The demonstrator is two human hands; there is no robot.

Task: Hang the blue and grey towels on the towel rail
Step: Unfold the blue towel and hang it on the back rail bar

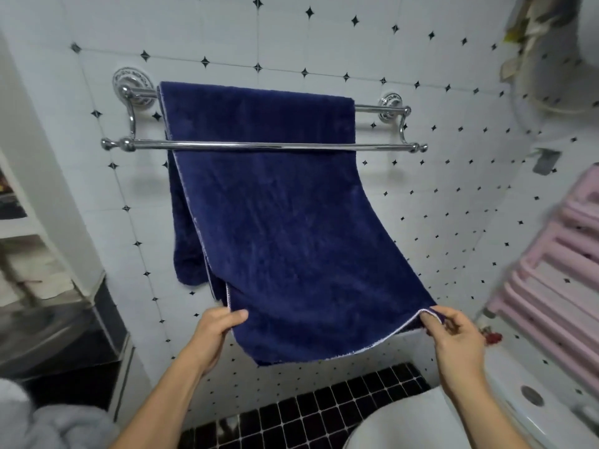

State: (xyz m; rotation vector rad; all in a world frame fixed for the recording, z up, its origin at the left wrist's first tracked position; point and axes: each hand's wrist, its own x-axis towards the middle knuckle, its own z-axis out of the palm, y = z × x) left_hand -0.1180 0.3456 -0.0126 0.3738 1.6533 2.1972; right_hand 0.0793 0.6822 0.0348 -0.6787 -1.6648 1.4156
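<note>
The blue towel [275, 205], soft and limp, is pinched at its lower corners by left hand [215, 332] and right hand [453, 332] fingers.

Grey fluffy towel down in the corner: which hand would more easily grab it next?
Probably the left hand: the grey fluffy towel lies at lower left, on its side. The right hand is across, pinching the dark blue towel.

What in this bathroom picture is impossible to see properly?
Head view only:
- Back bar of the towel rail: its middle is hidden under the blue towel.
- Grey towel: cut off at the bottom-left corner.
- Shelf contents at left: blurred.
- Right hand: its fingertips are tucked behind the towel corner.
</note>
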